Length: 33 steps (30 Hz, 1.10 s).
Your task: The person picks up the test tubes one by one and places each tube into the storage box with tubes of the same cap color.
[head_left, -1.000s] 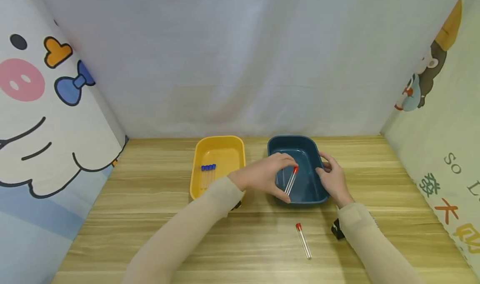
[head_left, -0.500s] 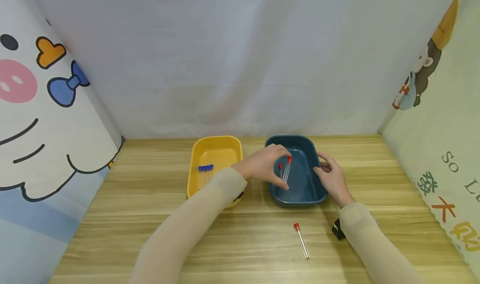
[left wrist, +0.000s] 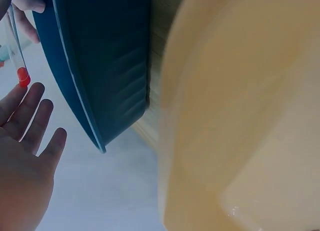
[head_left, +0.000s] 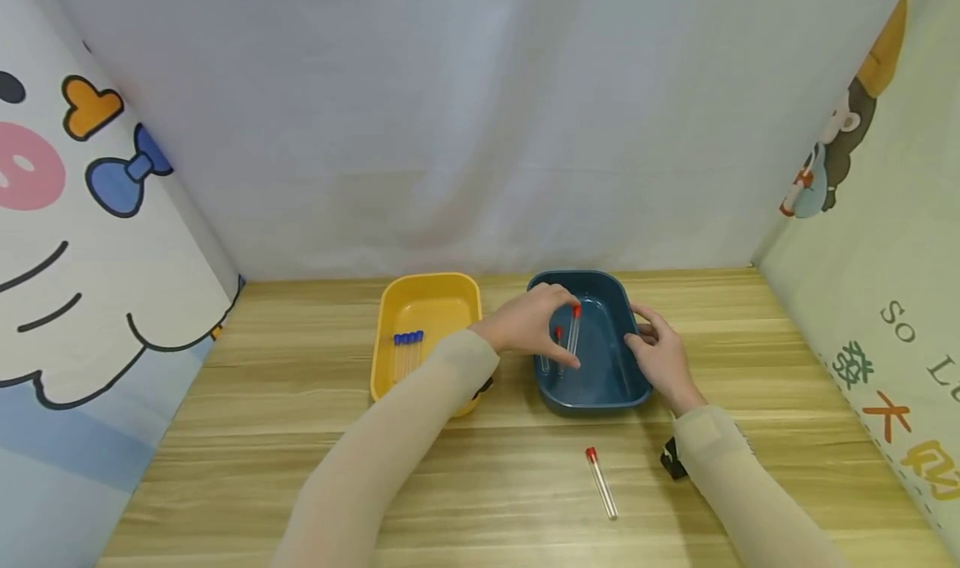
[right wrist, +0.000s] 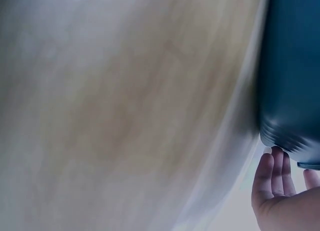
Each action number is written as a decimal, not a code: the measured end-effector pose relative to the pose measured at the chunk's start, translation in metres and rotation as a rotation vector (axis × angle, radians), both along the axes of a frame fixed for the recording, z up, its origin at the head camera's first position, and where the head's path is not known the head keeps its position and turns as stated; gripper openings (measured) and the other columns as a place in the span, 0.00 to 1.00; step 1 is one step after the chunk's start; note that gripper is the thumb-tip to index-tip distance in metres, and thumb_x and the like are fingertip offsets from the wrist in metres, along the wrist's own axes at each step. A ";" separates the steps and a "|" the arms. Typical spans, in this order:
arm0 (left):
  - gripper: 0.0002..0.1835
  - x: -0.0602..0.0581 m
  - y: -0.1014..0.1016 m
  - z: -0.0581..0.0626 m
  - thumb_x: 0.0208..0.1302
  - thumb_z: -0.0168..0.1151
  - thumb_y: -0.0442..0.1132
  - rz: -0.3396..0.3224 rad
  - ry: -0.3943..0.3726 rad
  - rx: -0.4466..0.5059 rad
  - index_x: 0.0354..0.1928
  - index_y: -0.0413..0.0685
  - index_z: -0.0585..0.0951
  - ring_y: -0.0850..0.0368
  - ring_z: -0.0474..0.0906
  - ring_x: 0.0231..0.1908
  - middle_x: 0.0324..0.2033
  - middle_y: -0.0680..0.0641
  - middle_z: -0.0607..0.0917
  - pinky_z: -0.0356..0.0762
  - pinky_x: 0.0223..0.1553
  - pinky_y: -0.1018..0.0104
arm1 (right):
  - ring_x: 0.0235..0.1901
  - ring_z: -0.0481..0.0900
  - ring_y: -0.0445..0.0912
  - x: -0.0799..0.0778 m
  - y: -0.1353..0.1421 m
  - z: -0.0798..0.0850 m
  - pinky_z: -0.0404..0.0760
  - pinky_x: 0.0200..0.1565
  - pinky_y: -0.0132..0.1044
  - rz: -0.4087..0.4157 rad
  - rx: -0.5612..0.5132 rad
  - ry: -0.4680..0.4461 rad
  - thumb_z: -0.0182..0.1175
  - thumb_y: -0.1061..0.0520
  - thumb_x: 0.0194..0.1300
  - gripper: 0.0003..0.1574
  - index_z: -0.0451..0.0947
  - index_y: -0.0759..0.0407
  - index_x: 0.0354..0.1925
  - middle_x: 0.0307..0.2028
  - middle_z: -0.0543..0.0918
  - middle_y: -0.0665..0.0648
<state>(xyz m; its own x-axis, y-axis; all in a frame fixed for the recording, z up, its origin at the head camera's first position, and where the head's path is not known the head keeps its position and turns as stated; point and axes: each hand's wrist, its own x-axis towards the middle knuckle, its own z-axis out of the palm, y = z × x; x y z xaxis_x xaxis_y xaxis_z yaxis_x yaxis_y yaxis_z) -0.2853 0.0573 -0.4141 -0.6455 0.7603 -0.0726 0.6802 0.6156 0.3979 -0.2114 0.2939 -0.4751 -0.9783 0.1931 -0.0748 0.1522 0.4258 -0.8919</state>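
My left hand (head_left: 528, 322) pinches a clear test tube (head_left: 574, 328) with a red cap over the dark blue bin (head_left: 607, 372), thumb at one end and fingertips by the cap. In the left wrist view the red cap (left wrist: 23, 77) sits against the fingertips. Below the hand, another red-capped tube (head_left: 558, 335) lies inside the bin, with part of a further tube (head_left: 545, 365) beside it; the hand hides some of them. My right hand (head_left: 662, 356) grips the bin's right wall, thumb over the rim and fingers outside. In the right wrist view its fingers (right wrist: 276, 171) touch the bin.
A yellow bin (head_left: 427, 301) stands left of the blue one, holding several blue-capped tubes (head_left: 408, 337); my left forearm crosses its front corner. One red-capped test tube (head_left: 602, 483) lies on the wooden table (head_left: 525, 485) in front. A grey-white cloth (head_left: 450, 135) hangs behind.
My left hand has moved slightly away from me and left with the tube, which is now more upright. The red-capped tube beneath has come into view. The right hand stays on the bin.
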 end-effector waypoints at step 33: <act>0.51 -0.001 0.026 -0.020 0.52 0.75 0.69 0.126 -0.009 -0.020 0.74 0.52 0.71 0.52 0.71 0.68 0.69 0.49 0.75 0.73 0.71 0.57 | 0.64 0.76 0.64 0.000 0.000 0.000 0.78 0.63 0.57 -0.022 0.052 0.024 0.51 0.59 0.77 0.34 0.63 0.51 0.78 0.65 0.76 0.72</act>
